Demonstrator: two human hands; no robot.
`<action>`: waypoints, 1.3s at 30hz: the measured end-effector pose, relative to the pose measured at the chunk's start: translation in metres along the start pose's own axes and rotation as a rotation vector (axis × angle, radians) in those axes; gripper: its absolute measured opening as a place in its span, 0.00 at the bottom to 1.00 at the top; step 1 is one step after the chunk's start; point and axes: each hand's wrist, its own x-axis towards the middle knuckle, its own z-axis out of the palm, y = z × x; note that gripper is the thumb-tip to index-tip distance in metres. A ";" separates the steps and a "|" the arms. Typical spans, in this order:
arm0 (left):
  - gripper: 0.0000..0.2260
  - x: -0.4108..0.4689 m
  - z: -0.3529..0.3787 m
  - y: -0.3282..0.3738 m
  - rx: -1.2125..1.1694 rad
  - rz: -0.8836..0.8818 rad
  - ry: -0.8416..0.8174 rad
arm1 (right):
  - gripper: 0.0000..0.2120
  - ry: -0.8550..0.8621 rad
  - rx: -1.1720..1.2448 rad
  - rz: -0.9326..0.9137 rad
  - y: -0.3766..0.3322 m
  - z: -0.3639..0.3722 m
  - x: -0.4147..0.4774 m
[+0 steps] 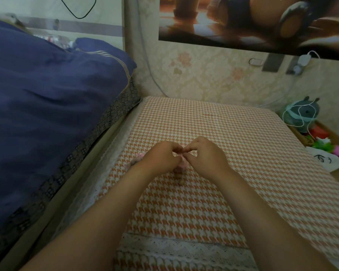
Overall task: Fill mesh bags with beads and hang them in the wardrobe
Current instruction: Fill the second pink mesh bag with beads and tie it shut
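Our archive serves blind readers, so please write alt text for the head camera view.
A person's left hand and right hand meet fingertip to fingertip, pinching a small pink mesh bag over an orange-and-white houndstooth tablecloth. A navy blue quilt lies at left; a dark poster hangs on the floral wallpaper behind.

Dim, soft indoor light; blurred, wide-angle warped edges.

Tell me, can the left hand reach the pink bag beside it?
Probably yes: the pink bag lies right beside the left hand on the houndstooth cloth, nothing between. But it and the right hand pinch a second bag, so it must let go first.
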 end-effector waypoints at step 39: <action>0.03 -0.013 0.002 0.009 0.062 0.200 0.205 | 0.09 -0.228 0.094 0.051 -0.010 -0.018 -0.009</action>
